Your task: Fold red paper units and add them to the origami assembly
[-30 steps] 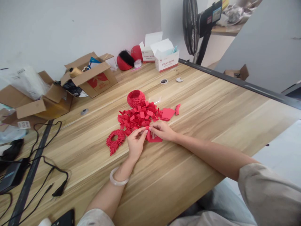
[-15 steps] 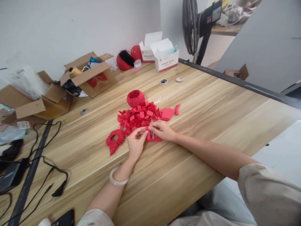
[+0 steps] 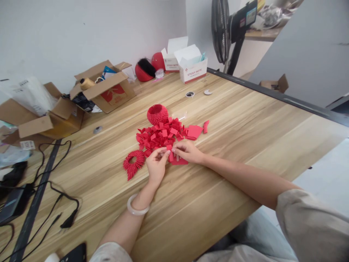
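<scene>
Your left hand [image 3: 156, 170] and right hand [image 3: 190, 152] clamp red paper [image 3: 171, 157] between fingertips, mid-worktop [image 3: 218, 189], nearer front edge, beside red pile [image 3: 163, 133]. Looks light, fairly stiff, easily creased; you best pinch edges gently.

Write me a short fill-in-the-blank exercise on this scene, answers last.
A pale bangle is on the ____ wrist. The left hand, close beside the right hand, holds a small folded piece coloured ____. The nearer white box is printed with the words ____ NOTE.

Missing words: left; red; STICKY
</scene>
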`<state>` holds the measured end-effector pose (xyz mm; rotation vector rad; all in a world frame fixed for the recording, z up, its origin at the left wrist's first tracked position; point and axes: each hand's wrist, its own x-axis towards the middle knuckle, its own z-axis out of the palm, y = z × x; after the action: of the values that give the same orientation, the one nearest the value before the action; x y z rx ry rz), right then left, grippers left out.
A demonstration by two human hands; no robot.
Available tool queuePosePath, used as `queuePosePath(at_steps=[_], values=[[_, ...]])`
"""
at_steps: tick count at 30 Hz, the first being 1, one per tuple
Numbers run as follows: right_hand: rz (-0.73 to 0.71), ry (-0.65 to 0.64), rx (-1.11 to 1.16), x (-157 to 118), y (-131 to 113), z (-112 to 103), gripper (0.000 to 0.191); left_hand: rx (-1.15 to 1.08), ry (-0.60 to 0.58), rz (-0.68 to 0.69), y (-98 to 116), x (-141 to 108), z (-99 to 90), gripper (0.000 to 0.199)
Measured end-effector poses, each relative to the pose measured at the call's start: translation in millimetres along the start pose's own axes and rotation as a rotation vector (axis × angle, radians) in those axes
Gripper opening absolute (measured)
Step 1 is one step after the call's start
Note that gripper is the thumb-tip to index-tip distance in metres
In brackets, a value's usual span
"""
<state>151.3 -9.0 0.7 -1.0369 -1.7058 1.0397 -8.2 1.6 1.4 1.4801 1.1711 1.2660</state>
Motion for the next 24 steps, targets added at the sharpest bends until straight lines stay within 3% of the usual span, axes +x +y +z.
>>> queuePosePath(at_steps=[12, 24], values=[[-0.018, 0.007, 0.009, 0.8, 3.1, 0.6, 0.034, -0.029, 0.004, -0.037, 0.2, 0.3, -0.5, 0.024], [-0.035, 0.015, 0.023, 0.7, 3.3, 1.4, 0.031, 0.039, 0.009, 0.035, -0.8, -0.1, -1.2, 0.022]])
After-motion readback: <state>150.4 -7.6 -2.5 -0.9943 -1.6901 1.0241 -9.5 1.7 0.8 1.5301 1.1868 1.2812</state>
